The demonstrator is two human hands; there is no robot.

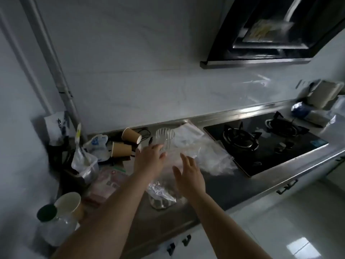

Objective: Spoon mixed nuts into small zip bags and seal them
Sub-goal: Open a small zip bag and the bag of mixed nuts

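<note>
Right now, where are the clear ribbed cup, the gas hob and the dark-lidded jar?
Clear ribbed cup (165, 138), head view: on its ribbed side wall.
Gas hob (240, 138), head view: on the left burner grate.
Dark-lidded jar (46, 212), head view: on its dark lid.

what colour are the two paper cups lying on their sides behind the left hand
Brown kraft outside, white inside: the paper cups show best in the head view.

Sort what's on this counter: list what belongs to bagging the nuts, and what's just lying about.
For the job:
- clear plastic bags
- crinkled bag of nuts, near the counter edge
- clear ribbed cup, left hand reaching at it
- right hand, open over the bags

Lying about:
- brown paper cups
- gas hob
- dark-lidded jar
</note>
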